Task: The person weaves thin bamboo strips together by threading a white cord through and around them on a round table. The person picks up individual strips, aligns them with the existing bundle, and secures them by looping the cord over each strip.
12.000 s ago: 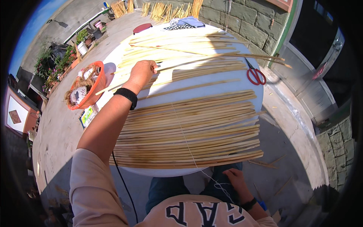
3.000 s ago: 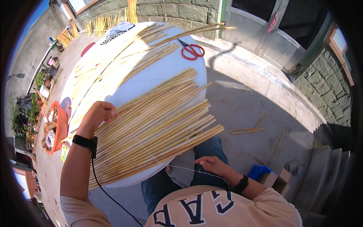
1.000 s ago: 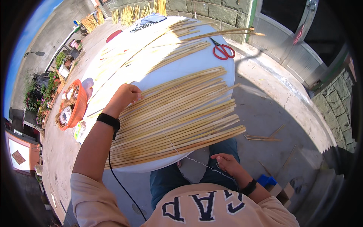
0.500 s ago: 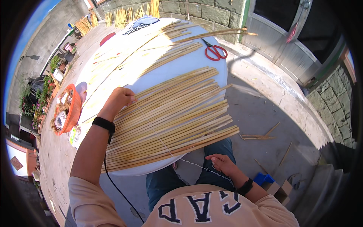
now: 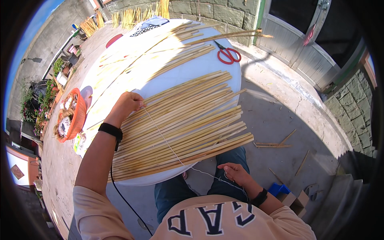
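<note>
A row of pale straw-coloured stalks (image 5: pixel 188 120) lies side by side over the near part of the round white table (image 5: pixel 160 86). Across them runs a thin white string (image 5: pixel 162 134), from the far edge of the row down past the table's near edge. My left hand (image 5: pixel 127 106) is closed at the far edge of the stalks, pinching the string's far end. Off the table, above my right thigh, my right hand (image 5: pixel 236 174) is closed round the string's near part, forefinger extended; a loose length trails below it.
Red-handled scissors (image 5: pixel 228 55) lie near the table's right edge. More loose stalks (image 5: pixel 182 60) and a folded cloth (image 5: pixel 150 26) sit farther back. At left stands an orange basket (image 5: pixel 78 116) of odds and ends. A black cable (image 5: pixel 126 202) hangs by my left arm; cut stalks litter the floor.
</note>
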Motion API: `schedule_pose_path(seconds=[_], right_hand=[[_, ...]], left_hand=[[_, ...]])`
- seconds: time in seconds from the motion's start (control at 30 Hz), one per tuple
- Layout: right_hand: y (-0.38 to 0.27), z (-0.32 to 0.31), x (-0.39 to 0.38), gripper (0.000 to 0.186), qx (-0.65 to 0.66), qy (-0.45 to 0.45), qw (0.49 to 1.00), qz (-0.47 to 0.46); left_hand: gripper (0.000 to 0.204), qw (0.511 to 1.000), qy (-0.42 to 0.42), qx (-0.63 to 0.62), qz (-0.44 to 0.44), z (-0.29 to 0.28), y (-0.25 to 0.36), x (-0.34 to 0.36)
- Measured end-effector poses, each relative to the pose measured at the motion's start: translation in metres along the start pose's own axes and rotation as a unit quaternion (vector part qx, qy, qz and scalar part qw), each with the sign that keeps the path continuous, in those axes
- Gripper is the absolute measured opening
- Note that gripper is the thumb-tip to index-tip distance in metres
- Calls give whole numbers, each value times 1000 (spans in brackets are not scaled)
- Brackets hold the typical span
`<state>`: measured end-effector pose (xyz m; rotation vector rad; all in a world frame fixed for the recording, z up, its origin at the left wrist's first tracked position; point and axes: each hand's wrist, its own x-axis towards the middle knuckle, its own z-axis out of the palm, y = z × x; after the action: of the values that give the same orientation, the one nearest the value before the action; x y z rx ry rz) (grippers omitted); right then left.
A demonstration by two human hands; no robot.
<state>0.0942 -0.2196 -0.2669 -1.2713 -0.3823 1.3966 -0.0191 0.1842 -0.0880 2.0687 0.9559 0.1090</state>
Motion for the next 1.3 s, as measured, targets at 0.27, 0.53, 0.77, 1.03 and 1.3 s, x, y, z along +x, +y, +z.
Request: schedule_pose_path(seconds=[0.27,0.53,0.77,1.03,1.3], right_hand=[[0,0,0,30,-18,-2,1000,-1],[1,-1,0,26,11,17,1000,-4],[1,0,3,25,22,10,1000,6],[1,-1,2,24,11,13,1000,3],[-12,-3,-3,27,-62,15,998,25]], left_hand=[[14,999,-8,36,0,-2,3,-1],[16,1000,-6,15,-7,2,-5,9],[17,1000,-3,5,-1,1,-6,6],[15,1000,4,-11,-7,3,-1,3],[13,1000,8,1,23,2,1,5]])
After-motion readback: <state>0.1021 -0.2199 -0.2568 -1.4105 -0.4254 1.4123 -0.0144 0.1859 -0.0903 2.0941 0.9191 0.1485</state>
